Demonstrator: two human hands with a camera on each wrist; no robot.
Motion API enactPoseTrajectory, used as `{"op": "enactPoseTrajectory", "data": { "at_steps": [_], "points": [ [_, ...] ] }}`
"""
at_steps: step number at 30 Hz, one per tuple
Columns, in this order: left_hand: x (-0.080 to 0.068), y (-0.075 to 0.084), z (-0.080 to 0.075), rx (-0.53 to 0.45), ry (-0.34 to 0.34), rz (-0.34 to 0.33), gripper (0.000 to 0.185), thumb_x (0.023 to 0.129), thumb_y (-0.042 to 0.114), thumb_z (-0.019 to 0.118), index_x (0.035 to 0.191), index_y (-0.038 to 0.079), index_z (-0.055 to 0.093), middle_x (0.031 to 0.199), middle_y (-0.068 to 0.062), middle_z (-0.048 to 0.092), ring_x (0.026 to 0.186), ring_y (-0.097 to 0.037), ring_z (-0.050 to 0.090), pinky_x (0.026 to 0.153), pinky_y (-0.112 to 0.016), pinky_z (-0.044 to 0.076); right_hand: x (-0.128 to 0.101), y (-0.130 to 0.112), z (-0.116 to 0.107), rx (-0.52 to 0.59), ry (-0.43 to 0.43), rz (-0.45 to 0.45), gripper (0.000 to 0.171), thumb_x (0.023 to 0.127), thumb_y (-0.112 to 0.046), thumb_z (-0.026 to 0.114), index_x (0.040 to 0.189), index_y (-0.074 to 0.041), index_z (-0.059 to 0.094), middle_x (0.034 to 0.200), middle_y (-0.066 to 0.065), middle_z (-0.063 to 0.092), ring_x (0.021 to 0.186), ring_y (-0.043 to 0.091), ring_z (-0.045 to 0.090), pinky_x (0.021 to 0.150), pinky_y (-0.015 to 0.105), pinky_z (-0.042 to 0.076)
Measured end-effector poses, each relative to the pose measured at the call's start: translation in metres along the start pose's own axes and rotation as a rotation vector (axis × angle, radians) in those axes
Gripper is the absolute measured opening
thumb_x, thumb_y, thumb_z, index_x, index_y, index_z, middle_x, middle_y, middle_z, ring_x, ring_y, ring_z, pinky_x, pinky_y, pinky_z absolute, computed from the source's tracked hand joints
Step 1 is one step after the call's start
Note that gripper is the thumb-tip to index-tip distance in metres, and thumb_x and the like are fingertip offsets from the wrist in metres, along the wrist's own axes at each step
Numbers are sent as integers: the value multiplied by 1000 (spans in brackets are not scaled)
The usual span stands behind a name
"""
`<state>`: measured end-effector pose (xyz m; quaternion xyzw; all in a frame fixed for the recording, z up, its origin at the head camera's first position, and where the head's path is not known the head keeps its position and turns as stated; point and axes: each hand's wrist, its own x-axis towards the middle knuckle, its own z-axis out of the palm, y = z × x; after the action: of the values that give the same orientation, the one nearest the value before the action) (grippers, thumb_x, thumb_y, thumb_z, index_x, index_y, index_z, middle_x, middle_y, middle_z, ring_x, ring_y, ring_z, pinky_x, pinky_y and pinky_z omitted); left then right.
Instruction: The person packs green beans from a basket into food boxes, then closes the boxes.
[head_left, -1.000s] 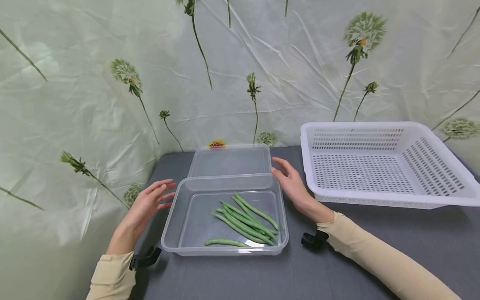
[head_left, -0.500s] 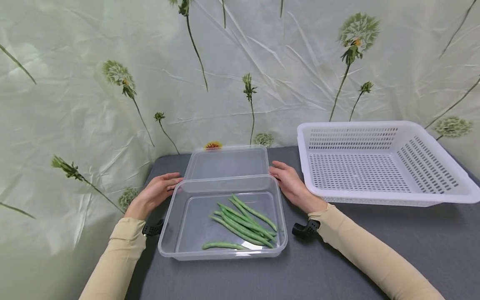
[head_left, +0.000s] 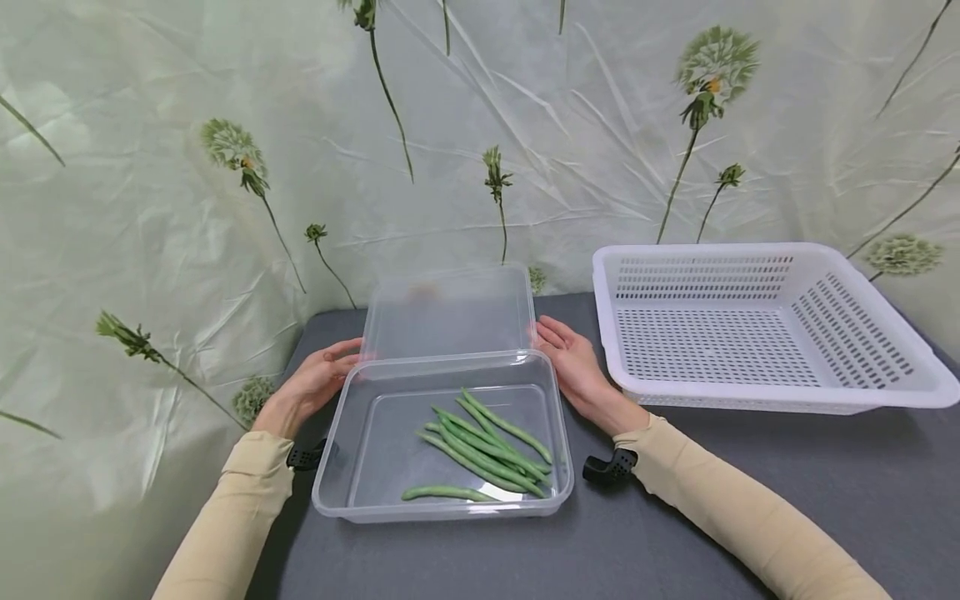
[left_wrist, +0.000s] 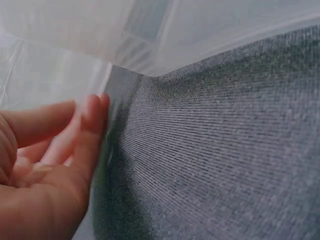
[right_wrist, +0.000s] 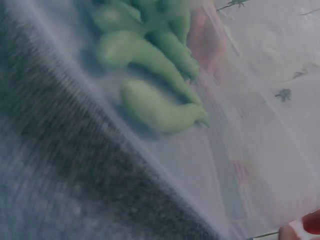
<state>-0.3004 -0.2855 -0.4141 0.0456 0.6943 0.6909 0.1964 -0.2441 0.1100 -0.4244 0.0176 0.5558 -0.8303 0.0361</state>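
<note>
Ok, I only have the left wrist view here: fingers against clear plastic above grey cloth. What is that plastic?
Observer: It is a clear lid, tilted up behind a clear container; the left hand touches its left edge.
Reviewer: Where is the other hand?
Observer: The right hand is against the lid's right edge, fingers fairly straight.
Reviewer: Is anything in the container?
Observer: Green beans lie in it, and a white basket stands on the table to its right.
</note>
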Motion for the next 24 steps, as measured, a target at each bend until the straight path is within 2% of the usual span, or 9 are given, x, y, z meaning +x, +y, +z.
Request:
{"op": "enactPoseTrajectory", "data": {
  "at_steps": [5, 11, 13, 15, 20, 24],
  "points": [
    [0, 9, 1, -58, 10, 28, 62, 97, -11, 51, 152, -7, 22, 109, 0, 68, 98, -11, 67, 80, -23, 53, 0, -2, 3, 141, -11, -109, 57, 96, 13, 48, 150, 4, 32, 152, 19, 37, 139, 22, 38, 104, 24, 38],
    [0, 20, -3, -64, -19, 84, 63, 97, -9, 53, 150, -12, 20, 111, 4, 68, 98, -10, 68, 83, -24, 53, -4, -3, 4, 163, -31, -213, 53, 99, 8, 50, 150, 2, 35, 151, 17, 41, 136, 20, 42, 100, 24, 42],
    [-2, 22, -4, -80, -24, 103, 61, 96, -9, 55, 150, -10, 25, 113, 3, 68, 99, -12, 68, 83, -27, 54, -6, -2, 5, 147, -39, -259, 52, 99, 7, 50, 149, 1, 36, 150, 17, 42, 136, 20, 43, 98, 23, 43],
    [-4, 24, -5, -101, -30, 131, 54, 96, -10, 54, 147, -5, 36, 114, 1, 69, 100, -14, 68, 83, -29, 54, -8, -2, 5, 119, -48, -309, 51, 99, 8, 50, 148, 1, 38, 149, 18, 43, 136, 21, 43, 98, 23, 43],
    [-9, 31, -4, -195, -49, 216, 36, 97, -15, 48, 121, 7, 63, 111, -5, 71, 99, -17, 69, 84, -34, 54, -11, -1, 7, 2, -67, -422, 53, 96, 13, 51, 147, 4, 39, 146, 22, 44, 135, 22, 44, 99, 22, 42],
    [-12, 38, -2, -259, -65, 271, 36, 98, -15, 45, 111, 7, 71, 107, -7, 72, 97, -19, 70, 85, -37, 54, -15, -2, 9, -70, -46, -480, 53, 95, 15, 52, 146, 7, 39, 144, 23, 46, 134, 23, 45, 100, 23, 42]
  ]
}}
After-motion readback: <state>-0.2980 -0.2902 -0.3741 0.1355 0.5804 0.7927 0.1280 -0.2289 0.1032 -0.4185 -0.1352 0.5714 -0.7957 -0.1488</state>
